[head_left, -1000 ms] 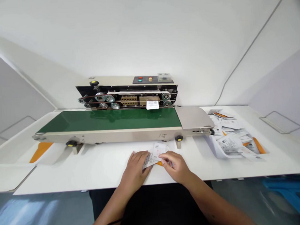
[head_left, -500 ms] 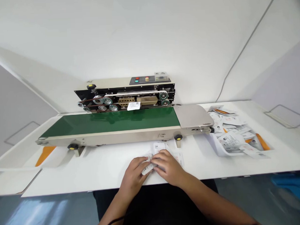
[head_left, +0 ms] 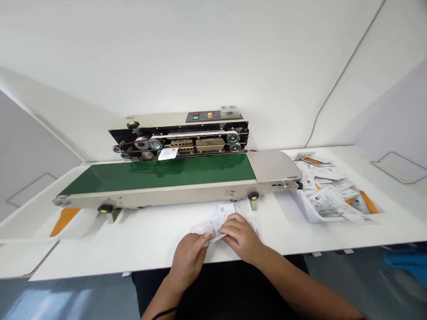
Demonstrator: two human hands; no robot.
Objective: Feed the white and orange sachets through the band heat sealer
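Both hands work at the near edge of the worktop (head_left: 97,250), just in front of the person's body. The left hand (head_left: 188,255) has its grip pinching the left end of a white packet (head_left: 211,232) between thumb and fingertips. The right hand (head_left: 242,236) lies over the packet's right end, fingers bent and its grip pressed down on it. More loose packets (head_left: 225,210) lie just beyond the hands, touching the held one.

Behind them a band sealer (head_left: 184,137) stands along the worktop, and its green belt (head_left: 157,174) fills most of the width. Only a narrow bare strip runs between the machine's front rail and the worktop's near edge, wider to the left of the hands. 1 sealed packet (head_left: 168,154) hangs in the sealing track above the belt. At the belt's right end is a grey plate (head_left: 273,166), and past it a heap of packets (head_left: 328,195) lies over an orange tray (head_left: 370,202).

The packets carry black print, too small to read. The control panel (head_left: 208,116) shows a red button, a green button and a yellow knob, its lettering illegible
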